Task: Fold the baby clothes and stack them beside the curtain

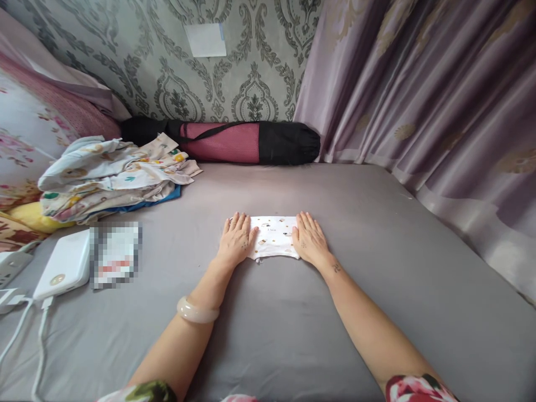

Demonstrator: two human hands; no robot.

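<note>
A small white cloth (274, 237) printed with little brown figures lies flat on the grey bed sheet (360, 312). It looks like a folded child's garment, though its exact kind does not show. My left hand (237, 237) rests palm down over its left edge, fingers stretched forward. Over the right edge lies my right hand (310, 239), also flat with its fingers extended. Both hands press on the fabric without gripping it, and they cover its two side edges. A pale bangle (197, 310) circles my left forearm.
At the left is a heap of printed clothes (113, 173). Near it lie a white power bank (65, 265) with a cable, a blurred packet (116, 255) and a power strip (12, 265). A black and maroon rolled bag (226, 142) borders the wall; curtains (402, 100) hang right.
</note>
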